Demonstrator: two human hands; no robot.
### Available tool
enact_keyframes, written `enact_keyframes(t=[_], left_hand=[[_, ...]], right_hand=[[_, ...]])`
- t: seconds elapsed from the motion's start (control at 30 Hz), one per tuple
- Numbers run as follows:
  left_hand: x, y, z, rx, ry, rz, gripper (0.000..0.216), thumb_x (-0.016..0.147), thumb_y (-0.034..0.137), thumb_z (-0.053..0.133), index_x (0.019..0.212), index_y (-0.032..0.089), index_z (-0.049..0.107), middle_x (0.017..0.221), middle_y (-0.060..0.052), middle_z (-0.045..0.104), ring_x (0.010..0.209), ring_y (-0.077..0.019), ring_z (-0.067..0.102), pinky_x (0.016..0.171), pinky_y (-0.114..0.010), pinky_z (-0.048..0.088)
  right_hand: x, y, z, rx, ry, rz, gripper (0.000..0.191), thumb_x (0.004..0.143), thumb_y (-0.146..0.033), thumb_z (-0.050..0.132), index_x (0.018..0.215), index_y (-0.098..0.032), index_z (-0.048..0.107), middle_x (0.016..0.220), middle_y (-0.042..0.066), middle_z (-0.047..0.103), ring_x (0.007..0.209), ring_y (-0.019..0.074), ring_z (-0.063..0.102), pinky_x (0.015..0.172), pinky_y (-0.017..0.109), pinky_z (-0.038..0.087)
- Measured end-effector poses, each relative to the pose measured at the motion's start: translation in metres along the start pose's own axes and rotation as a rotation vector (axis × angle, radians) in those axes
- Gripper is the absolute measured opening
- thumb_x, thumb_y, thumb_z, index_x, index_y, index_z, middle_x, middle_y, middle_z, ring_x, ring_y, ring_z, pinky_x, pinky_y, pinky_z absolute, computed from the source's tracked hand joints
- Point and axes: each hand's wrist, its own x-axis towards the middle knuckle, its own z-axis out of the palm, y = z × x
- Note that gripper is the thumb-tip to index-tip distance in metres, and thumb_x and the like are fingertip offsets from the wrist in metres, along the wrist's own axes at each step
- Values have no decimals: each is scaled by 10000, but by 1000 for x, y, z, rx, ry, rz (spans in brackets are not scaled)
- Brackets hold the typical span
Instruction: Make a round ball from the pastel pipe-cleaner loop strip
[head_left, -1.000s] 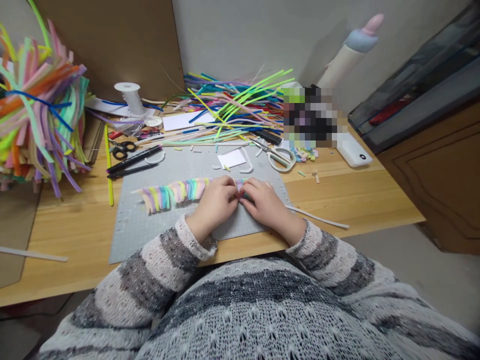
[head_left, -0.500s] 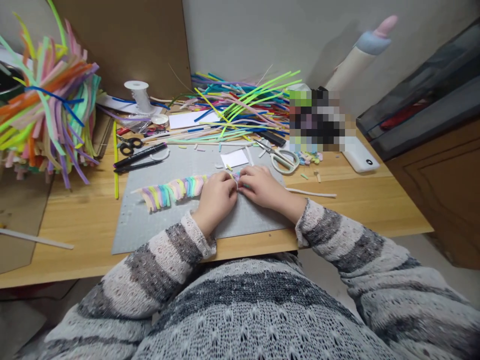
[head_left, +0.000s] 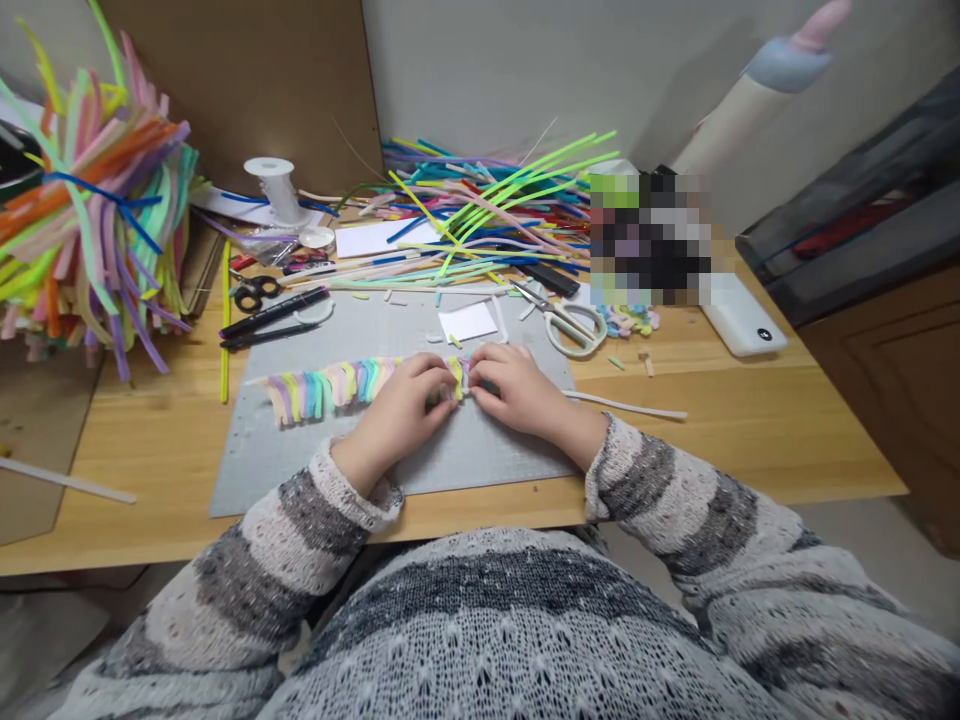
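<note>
A row of pastel pipe-cleaner loops (head_left: 330, 388) lies across a grey cutting mat (head_left: 300, 455) on the wooden desk. My left hand (head_left: 401, 410) and my right hand (head_left: 517, 390) meet at the right end of that row, fingers pinched together on its last loops. A thin white strip (head_left: 630, 407) runs out to the right from under my right hand.
White-handled scissors (head_left: 570, 325), a white paper slip (head_left: 466, 322), black pens (head_left: 274, 315) and black scissors (head_left: 251, 295) lie near the mat's far edge. A heap of coloured pipe cleaners (head_left: 480, 215), a white spool (head_left: 274, 188) and a big pipe-cleaner bundle (head_left: 82, 220) stand behind. A white power bank (head_left: 742, 320) lies right.
Both hands have stayed pinched at the row's right end. The view has shifted a little, and the hands and row now sit slightly further left on the mat.
</note>
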Motion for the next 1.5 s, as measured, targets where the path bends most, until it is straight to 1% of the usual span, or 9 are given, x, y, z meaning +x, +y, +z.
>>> enact_keyframes(t=[0.33, 0.47, 0.6, 0.8, 0.97, 1.07, 1.2, 1.37, 1.5], left_hand=[[0, -1, 0, -11, -19, -8, 158, 829, 155, 675, 974, 178, 617, 1095, -85, 614, 1055, -227, 581, 950, -418, 496], [-1, 3, -3, -17, -40, -41, 248, 797, 120, 679, 1016, 163, 571, 1146, -109, 595, 1109, -241, 562, 986, -425, 484], [-3, 4, -4, -3, -38, -49, 135, 828, 90, 605, 924, 168, 554, 1144, -110, 589, 1111, -231, 563, 988, -424, 485], [-1, -2, 0, -29, -6, -31, 106, 842, 108, 622, 877, 189, 564, 1108, -73, 610, 1063, -210, 590, 950, -419, 505], [-3, 5, -4, 44, -23, -89, 95, 842, 154, 623, 833, 179, 532, 1113, -102, 577, 1059, -230, 575, 942, -420, 504], [-4, 12, -7, 133, -63, -79, 81, 811, 89, 568, 828, 166, 552, 1136, -126, 564, 1073, -247, 567, 943, -416, 499], [-5, 13, -6, 265, -16, -97, 86, 823, 118, 541, 861, 158, 607, 1142, -130, 596, 1059, -278, 556, 932, -456, 481], [-3, 4, -1, 111, 29, -128, 114, 781, 97, 576, 818, 176, 649, 1010, -77, 630, 995, -239, 571, 922, -427, 468], [-1, 4, 1, 84, 44, -158, 107, 778, 99, 586, 788, 190, 642, 994, -62, 635, 986, -237, 566, 909, -428, 462]], right_hand=[[1, -14, 4, -158, -38, -22, 109, 916, -202, 570, 892, -158, 666, 1026, 82, 667, 984, 241, 547, 836, 358, 307], [0, -16, 4, -248, -38, -58, 137, 933, -199, 545, 929, -146, 671, 1025, 93, 675, 962, 247, 535, 825, 360, 307], [-1, -18, 7, -316, -12, -105, 178, 957, -200, 507, 934, -139, 673, 1004, 102, 681, 934, 245, 528, 827, 374, 308], [-1, -19, 12, -194, -16, -106, 195, 974, -216, 489, 916, -149, 663, 974, 90, 677, 919, 228, 548, 837, 378, 347], [-1, -18, 8, -32, -8, -49, 38, 874, -154, 593, 878, -146, 630, 1027, 110, 624, 978, 233, 546, 861, 351, 410], [-2, -18, 8, -19, -2, -47, 77, 840, -106, 577, 890, -147, 618, 1035, 120, 603, 970, 235, 536, 851, 355, 424], [-2, -18, 12, -33, 14, -72, 125, 878, -97, 516, 889, -164, 621, 1023, 111, 614, 967, 233, 528, 860, 367, 412], [-1, -18, 12, -153, -5, -92, 168, 916, -113, 478, 898, -141, 643, 1008, 129, 629, 946, 246, 510, 843, 370, 387], [-1, -17, 11, -291, -14, -100, 262, 965, -139, 407, 916, -151, 665, 962, 124, 642, 909, 256, 490, 814, 374, 344]])
